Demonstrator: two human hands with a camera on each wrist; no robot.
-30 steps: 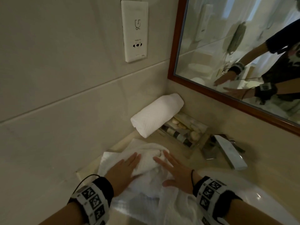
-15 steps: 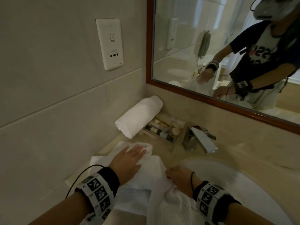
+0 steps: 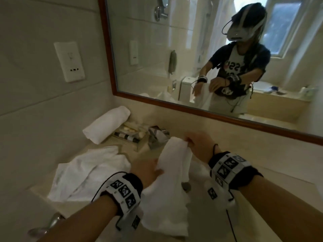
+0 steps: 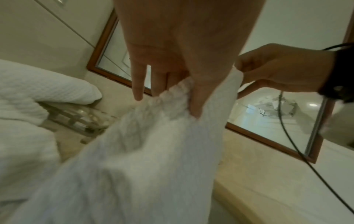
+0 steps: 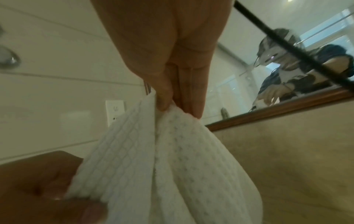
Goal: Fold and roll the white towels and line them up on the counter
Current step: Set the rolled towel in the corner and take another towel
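Note:
A white waffle towel [image 3: 172,173] hangs in the air over the sink, held by both hands. My right hand [image 3: 195,145] pinches its top edge between thumb and fingers [image 5: 164,98]. Lower and to the left, my left hand [image 3: 150,169] grips the towel [image 4: 145,159] by its side, thumb and fingers on the cloth [image 4: 195,106]. A second white towel [image 3: 89,172] lies crumpled on the counter at the left. One rolled white towel [image 3: 106,124] rests in the back corner against the wall.
A tray of small toiletries [image 3: 130,132] sits beside the rolled towel, with the chrome faucet [image 3: 157,137] to its right. The mirror [image 3: 209,58] runs along the back wall, a wall socket [image 3: 70,62] to its left. The sink basin [image 3: 197,172] lies under the held towel.
Both hands left the counter and lifted one towel into the air over the sink. The left hand came off the flat towel, which stayed crumpled on the counter. The head view tilted up.

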